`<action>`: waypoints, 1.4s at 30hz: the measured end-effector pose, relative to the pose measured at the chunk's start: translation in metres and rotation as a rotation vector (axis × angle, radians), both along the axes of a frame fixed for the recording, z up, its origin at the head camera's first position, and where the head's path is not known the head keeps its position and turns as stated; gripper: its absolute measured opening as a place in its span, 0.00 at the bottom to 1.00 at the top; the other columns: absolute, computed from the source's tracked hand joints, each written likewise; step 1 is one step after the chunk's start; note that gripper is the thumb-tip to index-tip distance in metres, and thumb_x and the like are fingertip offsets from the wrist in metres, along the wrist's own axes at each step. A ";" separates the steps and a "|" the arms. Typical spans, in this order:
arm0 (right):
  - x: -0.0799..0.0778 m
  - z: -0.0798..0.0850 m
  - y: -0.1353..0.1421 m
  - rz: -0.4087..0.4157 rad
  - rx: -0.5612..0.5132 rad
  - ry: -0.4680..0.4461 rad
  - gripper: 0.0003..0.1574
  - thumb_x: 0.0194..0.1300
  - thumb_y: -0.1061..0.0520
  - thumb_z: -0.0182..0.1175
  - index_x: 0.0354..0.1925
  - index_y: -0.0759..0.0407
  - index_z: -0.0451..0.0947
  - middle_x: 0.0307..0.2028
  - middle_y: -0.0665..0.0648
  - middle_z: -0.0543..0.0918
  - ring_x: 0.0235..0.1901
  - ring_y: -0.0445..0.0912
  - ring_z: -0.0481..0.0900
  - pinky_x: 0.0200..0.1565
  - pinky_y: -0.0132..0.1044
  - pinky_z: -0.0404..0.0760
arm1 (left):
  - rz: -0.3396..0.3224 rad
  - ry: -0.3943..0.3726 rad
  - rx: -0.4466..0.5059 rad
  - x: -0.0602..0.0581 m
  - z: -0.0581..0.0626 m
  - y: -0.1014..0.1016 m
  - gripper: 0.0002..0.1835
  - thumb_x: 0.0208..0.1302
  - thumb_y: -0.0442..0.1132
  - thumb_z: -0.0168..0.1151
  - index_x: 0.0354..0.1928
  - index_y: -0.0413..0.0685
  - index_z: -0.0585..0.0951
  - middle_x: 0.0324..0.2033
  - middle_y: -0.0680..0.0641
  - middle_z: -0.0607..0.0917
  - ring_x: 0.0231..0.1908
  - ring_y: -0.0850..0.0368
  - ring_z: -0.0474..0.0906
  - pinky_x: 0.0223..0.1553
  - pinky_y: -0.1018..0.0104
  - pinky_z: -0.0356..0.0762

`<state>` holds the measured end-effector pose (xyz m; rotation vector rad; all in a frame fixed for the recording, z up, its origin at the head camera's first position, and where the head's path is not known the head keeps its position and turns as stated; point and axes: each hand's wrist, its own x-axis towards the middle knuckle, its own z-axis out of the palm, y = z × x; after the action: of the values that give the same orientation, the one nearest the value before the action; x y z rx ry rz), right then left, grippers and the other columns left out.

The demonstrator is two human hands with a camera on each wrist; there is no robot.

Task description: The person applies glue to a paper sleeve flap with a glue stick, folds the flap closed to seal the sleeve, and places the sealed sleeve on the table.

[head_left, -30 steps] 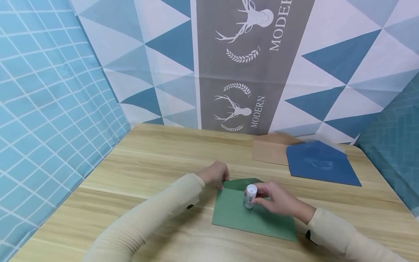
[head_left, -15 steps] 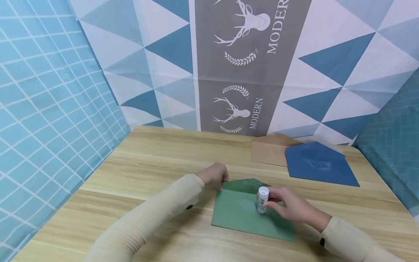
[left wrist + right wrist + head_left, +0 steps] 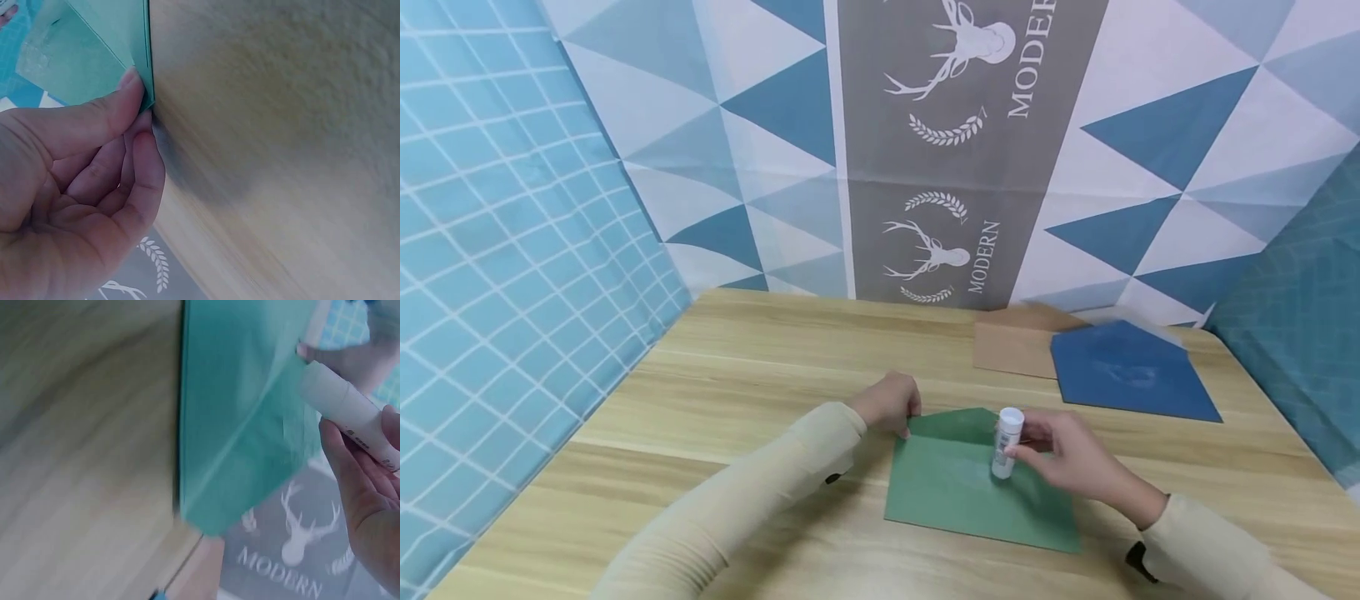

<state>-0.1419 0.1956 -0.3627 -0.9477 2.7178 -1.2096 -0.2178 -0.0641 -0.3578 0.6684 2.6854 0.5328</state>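
A green envelope [image 3: 955,492] lies on the wooden table with its pointed flap [image 3: 955,423] folded out toward the wall. My left hand [image 3: 891,402] pinches the envelope's left corner where flap and body meet; in the left wrist view the thumb [image 3: 119,106] lies on top of the paper and the other fingers are curled beneath. Over the envelope's right half, my right hand [image 3: 1067,454] grips a white glue stick [image 3: 1006,446] between thumb and fingers, held nearly upright. The right wrist view shows the white tube [image 3: 350,412] of the glue stick across the flap side.
Behind, to the right, a blue envelope [image 3: 1138,375] with a whitish smear on it overlaps a brown envelope [image 3: 1011,346]. A patterned cloth [image 3: 940,167] stands behind the table [image 3: 760,358], and a blue grid cloth [image 3: 512,250] runs along the left side.
My right hand has carried the glue stick rightward over the envelope, then slightly back toward the flap. The left hand keeps its pinch on the corner.
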 end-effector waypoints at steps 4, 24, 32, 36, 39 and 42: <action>0.000 -0.009 -0.018 0.075 -0.010 -0.002 0.15 0.63 0.54 0.62 0.46 0.61 0.80 0.40 0.56 0.87 0.38 0.36 0.85 0.37 0.29 0.84 | 0.002 0.012 -0.010 -0.001 -0.001 0.001 0.10 0.42 0.25 0.74 0.18 0.40 0.81 0.15 0.55 0.74 0.22 0.64 0.67 0.29 0.76 0.72; 0.009 -0.010 -0.018 0.078 0.097 -0.038 0.15 0.64 0.55 0.61 0.48 0.59 0.79 0.42 0.54 0.86 0.42 0.40 0.85 0.42 0.29 0.84 | 0.008 -0.025 -0.049 -0.005 -0.002 0.003 0.10 0.41 0.23 0.74 0.19 0.39 0.80 0.15 0.55 0.73 0.22 0.63 0.66 0.27 0.76 0.69; 0.007 -0.003 -0.002 0.075 0.114 -0.029 0.16 0.64 0.56 0.62 0.48 0.60 0.79 0.43 0.55 0.86 0.42 0.41 0.86 0.41 0.28 0.84 | 0.017 -0.015 -0.033 -0.006 0.002 0.003 0.10 0.42 0.24 0.74 0.19 0.40 0.81 0.15 0.56 0.73 0.23 0.63 0.67 0.29 0.75 0.72; 0.007 -0.006 0.005 0.031 0.014 -0.043 0.17 0.64 0.58 0.62 0.50 0.62 0.79 0.44 0.59 0.86 0.42 0.38 0.85 0.40 0.29 0.84 | 0.022 -0.007 -0.021 -0.007 0.000 -0.002 0.19 0.42 0.24 0.74 0.13 0.45 0.71 0.14 0.55 0.67 0.22 0.62 0.63 0.27 0.75 0.66; 0.006 -0.011 0.013 -0.080 -0.095 -0.088 0.18 0.64 0.60 0.61 0.51 0.66 0.78 0.44 0.63 0.85 0.40 0.32 0.83 0.38 0.30 0.85 | 0.012 0.015 0.001 -0.007 -0.002 -0.005 0.21 0.42 0.22 0.73 0.12 0.48 0.70 0.13 0.56 0.66 0.21 0.63 0.61 0.26 0.76 0.64; 0.006 -0.013 0.022 -0.202 -0.193 -0.153 0.20 0.65 0.61 0.60 0.53 0.71 0.76 0.46 0.66 0.85 0.40 0.27 0.82 0.38 0.30 0.84 | -0.015 0.072 0.003 -0.009 -0.001 -0.008 0.24 0.42 0.18 0.66 0.09 0.49 0.65 0.11 0.57 0.61 0.18 0.63 0.56 0.21 0.76 0.57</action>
<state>-0.1363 0.2174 -0.3759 -0.5737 2.6629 -1.5329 -0.2263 -0.0718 -0.3584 0.7206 2.7450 0.5185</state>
